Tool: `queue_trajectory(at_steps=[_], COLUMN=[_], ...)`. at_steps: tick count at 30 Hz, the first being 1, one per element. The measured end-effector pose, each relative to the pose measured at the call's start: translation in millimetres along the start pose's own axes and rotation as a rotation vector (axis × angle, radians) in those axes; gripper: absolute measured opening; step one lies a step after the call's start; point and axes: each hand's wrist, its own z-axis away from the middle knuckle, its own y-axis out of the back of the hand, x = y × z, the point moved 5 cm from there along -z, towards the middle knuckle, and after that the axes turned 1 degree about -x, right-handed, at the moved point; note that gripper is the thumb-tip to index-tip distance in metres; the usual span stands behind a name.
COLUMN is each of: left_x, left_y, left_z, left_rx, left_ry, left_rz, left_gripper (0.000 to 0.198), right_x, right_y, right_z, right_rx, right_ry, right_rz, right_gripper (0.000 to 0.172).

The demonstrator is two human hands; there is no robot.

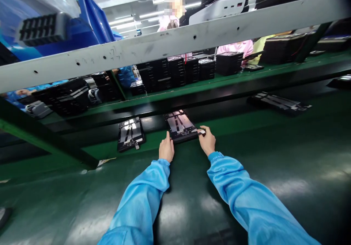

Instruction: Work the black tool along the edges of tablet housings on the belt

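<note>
An opened tablet [180, 125], its pale inner plates and dark strips showing, lies in a shallow black tray on the dark belt by the green bench. My left hand [166, 148] is at its near left corner, forefinger stretched along the side and thumb against the edge. At the near right corner, the thumb and fingers of my right hand [207, 140] close on the edge, where a small whitish tab [202, 132] shows. To the left, a second opened tablet [131, 133] rests in a similar tray with a short tab sticking out at its near side.
Another device [279, 103] lies on the belt at right. A pale metal rail [175, 40] crosses above, with stacked black trays [153, 75] on the shelf behind. A green post [49, 139] slants at left. A blue bin [93, 14] is overhead; people work beyond.
</note>
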Motion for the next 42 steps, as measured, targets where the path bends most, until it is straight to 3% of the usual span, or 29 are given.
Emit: queue_trajectory(at_steps=[2,4,9,12,14,17,21,24,26,29,31,33,36,40,42], left_x=[-8,-15,-17,-16,-14,-11,-4,4,11,20,21,19,17,21,22], left_y=[10.8,20.4,39.0,50.8,54.5,59.3,71.8,85.1,89.1,86.5,82.8,79.0,76.4,81.4,83.6], left_z=[12,32,117,182,219,250,252,244,240,236,233,231,231,234,235], left_rx=[0.014,-0.022,-0.332,-0.447,-0.482,-0.378,-0.196,-0.105,-0.086,-0.080,-0.084,-0.111,-0.150,-0.088,-0.044], left_ry=[0.102,0.178,0.112,0.055,0.012,-0.077,-0.212,-0.277,-0.300,-0.344,-0.320,-0.236,-0.155,-0.297,-0.374], left_rz=[0.119,0.215,0.376,0.303,0.195,0.090,-0.029,-0.006,0.074,0.175,0.256,0.360,0.441,0.352,0.308], left_gripper=[0.057,0.059,0.072,0.095,0.093,0.085,0.081,0.056,0.034,0.010,0.010,0.010,0.006,0.020,0.014], right_x=[0,1,2,7,11,12,1,-21,-41,-64,-69,-69,-70,-70,-70], right_y=[5,11,51,81,98,110,115,116,110,83,59,42,32,31,32], right_z=[13,32,107,159,185,208,216,215,219,235,246,252,251,249,248], right_rx=[-0.007,-0.102,-0.543,-0.863,-0.887,-0.758,-0.597,-0.513,-0.495,-0.668,-0.838,-0.917,-0.874,-0.861,-0.872], right_ry=[0.009,0.037,0.098,0.118,0.148,0.271,0.442,0.447,0.478,0.535,0.492,0.444,0.422,0.403,0.398], right_rz=[-0.073,-0.151,-0.204,0.059,0.174,0.212,0.272,0.287,0.229,0.109,0.073,0.040,-0.052,-0.107,-0.090], right_gripper=[0.047,0.056,0.059,0.080,0.073,0.047,0.045,0.048,0.040,0.027,0.027,0.026,0.015,0.010,0.011])
